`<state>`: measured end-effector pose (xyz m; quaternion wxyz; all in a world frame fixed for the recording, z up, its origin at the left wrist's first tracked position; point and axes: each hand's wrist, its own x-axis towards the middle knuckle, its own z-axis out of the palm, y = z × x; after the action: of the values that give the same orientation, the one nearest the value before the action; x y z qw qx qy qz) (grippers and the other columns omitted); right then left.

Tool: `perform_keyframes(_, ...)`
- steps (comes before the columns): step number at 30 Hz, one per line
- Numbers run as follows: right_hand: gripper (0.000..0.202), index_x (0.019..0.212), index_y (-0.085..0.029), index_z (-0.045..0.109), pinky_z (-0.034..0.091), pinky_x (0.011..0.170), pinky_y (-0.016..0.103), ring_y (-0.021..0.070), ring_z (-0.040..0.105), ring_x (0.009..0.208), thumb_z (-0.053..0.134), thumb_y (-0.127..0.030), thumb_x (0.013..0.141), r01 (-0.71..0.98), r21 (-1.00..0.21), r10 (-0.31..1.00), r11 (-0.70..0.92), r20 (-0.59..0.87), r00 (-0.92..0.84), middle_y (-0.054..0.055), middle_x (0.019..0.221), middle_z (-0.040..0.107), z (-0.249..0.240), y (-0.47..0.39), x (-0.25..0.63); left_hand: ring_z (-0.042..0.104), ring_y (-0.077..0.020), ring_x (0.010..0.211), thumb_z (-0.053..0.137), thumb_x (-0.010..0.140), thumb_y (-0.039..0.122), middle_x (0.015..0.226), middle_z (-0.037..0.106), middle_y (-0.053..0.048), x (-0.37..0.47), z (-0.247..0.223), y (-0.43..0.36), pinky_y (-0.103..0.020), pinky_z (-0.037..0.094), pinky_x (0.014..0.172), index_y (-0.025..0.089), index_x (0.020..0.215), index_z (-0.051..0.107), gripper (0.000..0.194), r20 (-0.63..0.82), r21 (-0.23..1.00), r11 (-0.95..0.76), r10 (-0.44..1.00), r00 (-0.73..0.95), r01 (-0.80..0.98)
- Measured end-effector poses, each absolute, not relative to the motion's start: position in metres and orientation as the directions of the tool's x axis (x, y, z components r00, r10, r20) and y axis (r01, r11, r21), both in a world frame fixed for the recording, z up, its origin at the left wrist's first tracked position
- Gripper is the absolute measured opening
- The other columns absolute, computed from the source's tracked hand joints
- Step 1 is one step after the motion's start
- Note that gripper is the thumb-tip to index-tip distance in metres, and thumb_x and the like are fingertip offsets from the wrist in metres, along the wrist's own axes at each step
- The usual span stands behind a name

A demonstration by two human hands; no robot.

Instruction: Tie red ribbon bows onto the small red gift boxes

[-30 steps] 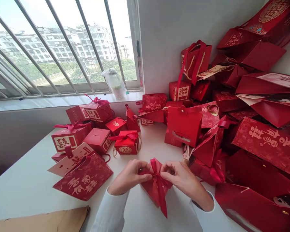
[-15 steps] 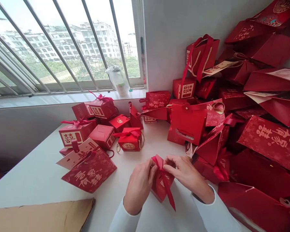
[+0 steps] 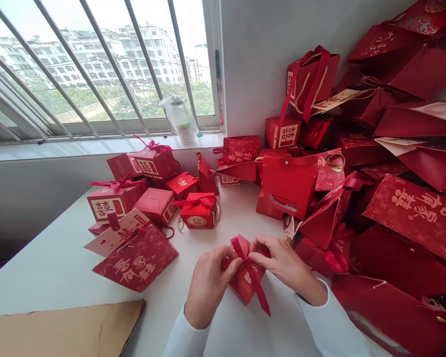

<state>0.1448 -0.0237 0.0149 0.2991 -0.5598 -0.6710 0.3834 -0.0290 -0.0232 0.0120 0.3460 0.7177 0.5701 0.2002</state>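
Head camera: the small red box (image 3: 241, 290) rests on the white table (image 3: 52, 265) right in front of the person, with a red ribbon (image 3: 259, 289) gathered over its top and one tail hanging down its near side. The left hand (image 3: 210, 277) and right hand (image 3: 282, 263) meet there, thumb and forefinger of each drawn together with no visible gap, apparently pinching the ribbon near its knot; the innermost fingertips are partly hidden. Uneven pulling could skew the knot or let a loop slip, and pressing hard might crease the box's peaked top. A sideways elbow could nudge the heap of red boxes (image 3: 412, 208) crowding the right side, which leans high and looks unsteady. Left of centre sit more red boxes (image 3: 154, 206), with a cardboard sheet (image 3: 67, 327) at the near-left edge. Beyond, a plastic bag (image 3: 181, 121) stands on the sill (image 3: 96, 150) beneath a barred window (image 3: 147, 59), beside a grey wall (image 3: 260, 64).
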Motion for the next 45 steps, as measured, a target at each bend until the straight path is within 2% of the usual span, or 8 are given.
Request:
perform_keyframes(4,0.011,0.071,-0.02,0.056,0.035,0.06,0.021,0.0106,0.051,0.064,0.05,-0.017,0.08,0.506,-0.854,0.974,0.118,0.001,-0.225,-0.005,0.069,0.058,0.014,-0.023,0.146,0.045,-0.0104,0.058,0.049,0.081,0.034,0.063,0.058,0.002,-0.032,0.013,-0.02,-0.019,0.033,0.055,0.017,0.067,0.058,0.024,-0.128,0.797,-0.087,0.943,0.307,0.598)
perform_keyframes(7,0.013,0.07,-0.02,0.055,0.035,0.062,0.022,0.0113,0.051,0.065,0.049,-0.017,0.081,0.557,-0.817,0.974,0.149,0.023,-0.227,-0.003,0.071,0.057,0.014,-0.024,0.144,0.048,-0.0108,0.06,0.05,0.08,0.031,0.065,0.061,0.002,-0.032,0.013,-0.019,-0.019,0.035,0.056,0.017,0.07,0.06,0.02,-0.114,0.82,-0.082,0.947,0.301,0.566)
perform_keyframes(12,0.014,0.07,-0.02,0.053,0.033,0.061,0.024,0.0126,0.05,0.066,0.048,-0.016,0.083,0.629,-0.765,0.983,0.139,0.028,-0.182,-0.002,0.07,0.055,0.012,-0.026,0.139,0.046,-0.01,0.058,0.049,0.078,0.027,0.063,0.058,0.003,-0.03,0.013,-0.02,-0.019,0.033,0.055,0.017,0.066,0.056,0.017,-0.081,0.8,-0.107,0.956,0.283,0.591)
perform_keyframes(24,0.019,0.066,-0.019,0.051,0.032,0.057,0.023,0.012,0.047,0.062,0.043,-0.02,0.083,0.543,-0.84,0.995,0.01,-0.043,-0.085,-0.002,0.066,0.053,0.006,-0.029,0.132,0.033,-0.0089,0.053,0.046,0.075,0.022,0.055,0.045,0.006,-0.025,0.012,-0.025,-0.019,0.024,0.05,0.019,0.062,0.046,0.013,-0.089,0.715,-0.116,0.963,0.254,0.69)
perform_keyframes(30,0.02,0.065,-0.02,0.048,0.032,0.057,0.024,0.0135,0.048,0.062,0.042,-0.022,0.083,0.595,-0.804,1.0,-0.001,-0.009,-0.011,-0.002,0.065,0.054,0.002,-0.03,0.127,0.037,-0.0089,0.054,0.047,0.077,0.023,0.057,0.049,0.005,-0.025,0.013,-0.025,-0.019,0.028,0.052,0.017,0.062,0.051,0.016,-0.065,0.779,-0.115,0.963,0.262,0.617)
perform_keyframes(40,0.018,0.072,-0.02,0.052,0.037,0.069,0.028,0.0172,0.052,0.077,0.043,-0.015,0.086,0.7,-0.698,0.986,0.152,0.057,-0.158,0.002,0.079,0.057,0.006,-0.03,0.13,0.043,-0.0097,0.056,0.049,0.074,0.024,0.06,0.056,0.003,-0.028,0.011,-0.022,-0.019,0.033,0.055,0.016,0.068,0.063,0.017,-0.117,0.809,-0.063,0.957,0.264,0.584)
perform_keyframes(45,0.02,0.071,-0.02,0.047,0.037,0.067,0.028,0.0165,0.05,0.075,0.039,-0.017,0.089,0.676,-0.725,0.99,0.131,0.059,-0.128,0.001,0.077,0.054,0.001,-0.03,0.127,0.043,-0.0091,0.055,0.049,0.073,0.023,0.058,0.055,0.004,-0.027,0.011,-0.021,-0.019,0.033,0.053,0.016,0.067,0.061,0.015,-0.12,0.815,-0.05,0.96,0.254,0.577)
